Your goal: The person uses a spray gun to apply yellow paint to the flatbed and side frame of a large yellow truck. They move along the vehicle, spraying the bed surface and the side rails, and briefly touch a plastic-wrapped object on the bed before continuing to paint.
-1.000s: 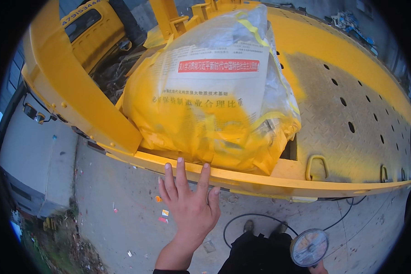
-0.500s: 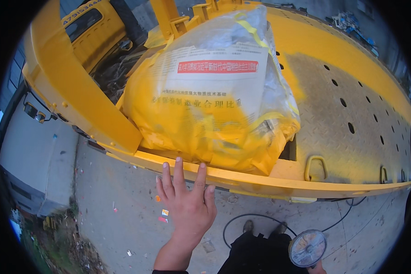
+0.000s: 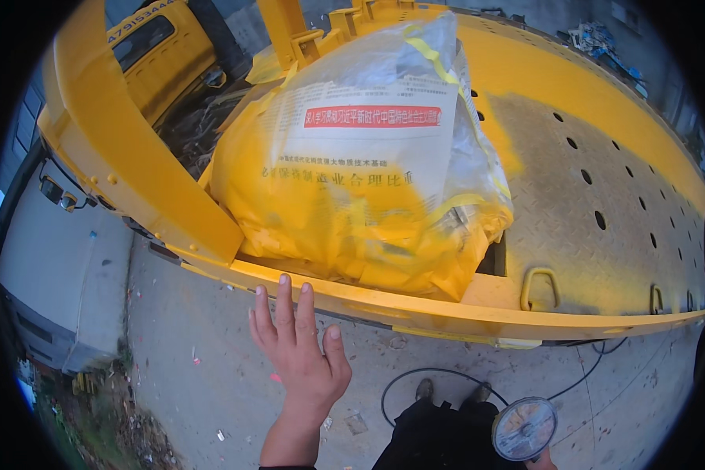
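My left hand (image 3: pixel 305 356) is raised with its fingers spread and holds nothing. Its fingertips are at the near yellow edge rail (image 3: pixel 415 309); whether they touch it I cannot tell. Just beyond the rail sits a large bundle (image 3: pixel 352 188) wrapped in newspaper and clear plastic, its lower part coated in yellow paint. Low at the right, my right hand (image 3: pixel 542 460) grips a paint spray gun (image 3: pixel 525 428), seen from above as a round, smeared cup top. Most of that hand and the gun's body are hidden beneath the cup.
A worn steel deck (image 3: pixel 556 188) with holes and partial yellow paint lies right of the bundle. A yellow loop handle (image 3: pixel 541 288) stands near its edge. On the left rises a curved yellow beam (image 3: pixel 157 157). A black hose (image 3: pixel 423 370) loops over the concrete floor around my feet.
My left hand has moved left and slightly down along the rail, its fingers still spread. The spray gun has shifted only slightly. The bundle stays in place.
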Motion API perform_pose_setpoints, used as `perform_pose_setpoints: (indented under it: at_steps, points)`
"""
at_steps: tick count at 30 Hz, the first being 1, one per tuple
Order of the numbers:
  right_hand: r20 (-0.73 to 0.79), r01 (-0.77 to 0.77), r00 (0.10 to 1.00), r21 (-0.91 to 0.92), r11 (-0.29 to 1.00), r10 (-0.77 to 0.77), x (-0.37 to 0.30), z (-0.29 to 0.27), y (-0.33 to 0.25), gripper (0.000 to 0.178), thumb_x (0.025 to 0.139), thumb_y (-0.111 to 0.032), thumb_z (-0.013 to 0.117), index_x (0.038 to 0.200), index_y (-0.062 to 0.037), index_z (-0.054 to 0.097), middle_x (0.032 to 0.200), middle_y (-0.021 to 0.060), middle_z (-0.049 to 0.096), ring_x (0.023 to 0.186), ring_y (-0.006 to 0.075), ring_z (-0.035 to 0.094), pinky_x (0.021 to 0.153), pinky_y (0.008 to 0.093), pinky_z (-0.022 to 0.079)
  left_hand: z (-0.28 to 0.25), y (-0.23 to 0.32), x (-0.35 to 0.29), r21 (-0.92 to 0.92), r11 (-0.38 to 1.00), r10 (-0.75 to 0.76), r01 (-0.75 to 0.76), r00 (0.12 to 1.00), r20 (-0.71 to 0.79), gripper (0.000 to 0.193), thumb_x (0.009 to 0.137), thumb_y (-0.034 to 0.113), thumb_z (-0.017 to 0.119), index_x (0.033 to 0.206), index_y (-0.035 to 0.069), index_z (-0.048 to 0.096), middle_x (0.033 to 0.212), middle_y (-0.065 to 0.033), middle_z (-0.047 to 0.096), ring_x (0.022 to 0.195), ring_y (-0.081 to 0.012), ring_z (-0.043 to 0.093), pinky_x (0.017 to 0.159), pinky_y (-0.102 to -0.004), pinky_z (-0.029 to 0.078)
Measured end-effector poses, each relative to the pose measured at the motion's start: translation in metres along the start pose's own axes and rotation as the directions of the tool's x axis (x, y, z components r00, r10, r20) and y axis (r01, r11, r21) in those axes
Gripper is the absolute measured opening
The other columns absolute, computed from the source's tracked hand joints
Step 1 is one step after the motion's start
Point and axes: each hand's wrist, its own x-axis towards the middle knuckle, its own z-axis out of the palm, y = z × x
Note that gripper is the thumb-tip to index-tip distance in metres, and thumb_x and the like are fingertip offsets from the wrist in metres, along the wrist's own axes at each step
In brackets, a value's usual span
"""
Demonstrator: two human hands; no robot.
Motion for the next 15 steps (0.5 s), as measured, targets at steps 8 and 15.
perform_pose_setpoints:
  at_steps: [8, 15]
  points:
    - [-0.07, 0.239, 0.962, -0.258, 0.936, -0.265, 0.011, 0.003, 0.023, 0.046, 0.082, -0.014, 0.059, 0.123, 0.0004, 0.046, 0.103, 0.0145, 0.06, 0.087, 0.0256, 0.06, 0.076, 0.0346, 0.051, -0.002, 0.012, -0.003, -0.046, 0.995, 0.09, -0.087, 0.993, 0.075, 0.044, 0.094, 0.022, 0.044, 0.133, 0.002, 0.043, 0.141, -0.0187, 0.042, 0.135, -0.0424, 0.028, 0.109, -0.0571, 0.012]
    - [-0.001, 0.165, 0.985, -0.295, 0.941, -0.174, 0.046, 0.032, -0.032, 0.047, 0.082, -0.016, 0.059, 0.124, 0.0003, 0.045, 0.104, 0.0145, 0.06, 0.084, 0.0244, 0.059, 0.074, 0.0337, 0.05, -0.005, 0.005, -0.011, -0.023, 0.998, 0.054, -0.053, 0.997, 0.053, 0.045, 0.091, 0.02, 0.047, 0.132, 0.001, 0.043, 0.142, -0.0208, 0.039, 0.135, -0.0435, 0.027, 0.108, -0.0568, 0.016]
